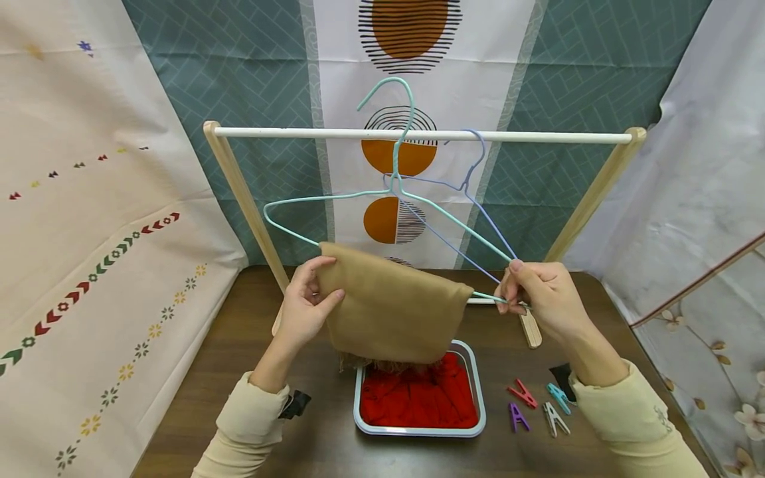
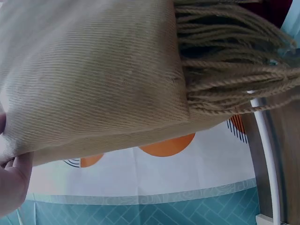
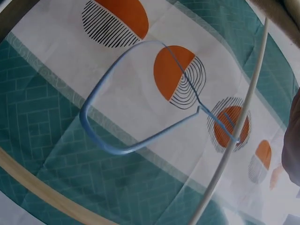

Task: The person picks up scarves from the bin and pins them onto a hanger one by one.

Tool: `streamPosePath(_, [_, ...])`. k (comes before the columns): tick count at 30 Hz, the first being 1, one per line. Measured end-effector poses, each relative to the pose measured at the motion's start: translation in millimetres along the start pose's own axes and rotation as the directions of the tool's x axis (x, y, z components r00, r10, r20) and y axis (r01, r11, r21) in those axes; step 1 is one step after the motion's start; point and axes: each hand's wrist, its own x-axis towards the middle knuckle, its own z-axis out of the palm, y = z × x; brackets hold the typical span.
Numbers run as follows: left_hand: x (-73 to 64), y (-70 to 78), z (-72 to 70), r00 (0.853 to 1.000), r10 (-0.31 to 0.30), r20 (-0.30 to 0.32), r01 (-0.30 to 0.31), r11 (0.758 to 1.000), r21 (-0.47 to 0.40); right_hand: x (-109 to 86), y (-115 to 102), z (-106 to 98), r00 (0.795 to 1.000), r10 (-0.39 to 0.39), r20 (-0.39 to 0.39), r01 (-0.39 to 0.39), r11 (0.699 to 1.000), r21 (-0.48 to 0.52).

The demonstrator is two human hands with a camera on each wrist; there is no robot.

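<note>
A tan fringed scarf (image 1: 394,305) lies folded over the lower bar of a mint-green hanger (image 1: 335,196), its fringe hanging at the bottom. My left hand (image 1: 301,302) pinches the scarf's left edge near the bar, thumb in front. In the left wrist view the twill cloth (image 2: 103,79) fills the upper part, with twisted fringe (image 2: 234,84) at right. My right hand (image 1: 546,299) grips the hanger's right corner between thumb and fingers. The hanger's hook rises in front of the rack's white rail (image 1: 287,133), overlapping it in the head view.
A blue-violet hanger (image 1: 487,216) hangs bare on the rail, right of the middle. Below the scarf stands a light-rimmed basket (image 1: 418,431) holding red cloth (image 1: 394,401). Several clothespins, among them a purple one (image 1: 518,417), lie at right on the brown table (image 1: 323,425).
</note>
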Motion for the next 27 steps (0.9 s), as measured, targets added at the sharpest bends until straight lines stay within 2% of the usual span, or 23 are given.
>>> streamPosePath(5, [1.6, 2.4, -0.8, 0.999, -0.035, 0.003, 0.035, 0.999, -0.033, 2.0, 0, -7, 0.998, -0.047, 0.050, 0.046, 0.999, 0.019])
streamPosePath(7, [2.4, 5.0, -3.3, 1.000, -0.031, -0.001, 0.031, 1.000, -0.007, 2.5, 0, -10, 0.995, -0.063, 0.074, 0.061, 0.998, 0.028])
streamPosePath(9, [3.2, 9.1, -5.7, 1.000, 0.016, -0.020, -0.015, 0.998, 0.065, 3.0, 2, -13, 0.991, -0.088, 0.097, 0.085, 0.996, 0.039])
streamPosePath(11, [4.1, 14.4, -6.8, 0.992, 0.107, -0.061, -0.096, 0.982, 0.162, 3.3, 3, -16, 0.986, -0.117, 0.120, 0.111, 0.992, 0.054])
streamPosePath(13, [5.1, 21.1, -5.9, 0.972, 0.215, -0.093, -0.185, 0.949, 0.256, 3.6, 5, -17, 0.978, -0.151, 0.142, 0.141, 0.987, 0.079])
streamPosePath(15, [6.4, 27.9, -3.0, 0.940, 0.324, -0.108, -0.270, 0.899, 0.345, 3.9, 6, -18, 0.973, -0.173, 0.155, 0.161, 0.983, 0.087])
streamPosePath(19, [9.9, 38.1, 6.3, 0.880, 0.471, -0.068, -0.405, 0.816, 0.413, 4.5, 9, -18, 0.969, -0.188, 0.161, 0.174, 0.980, 0.096])
streamPosePath(23, [15.5, 43.0, 18.8, 0.832, 0.554, 0.023, -0.512, 0.753, 0.413, 5.4, 9, -16, 0.972, -0.176, 0.154, 0.168, 0.983, 0.069])
streamPosePath(25, [19.0, 44.2, 27.3, 0.815, 0.572, 0.097, -0.556, 0.721, 0.414, 6.1, 9, -15, 0.975, -0.168, 0.149, 0.163, 0.986, 0.042])
streamPosePath(27, [23.0, 46.2, 37.9, 0.791, 0.582, 0.189, -0.599, 0.675, 0.430, 6.8, 9, -14, 0.976, -0.159, 0.145, 0.159, 0.987, 0.016])
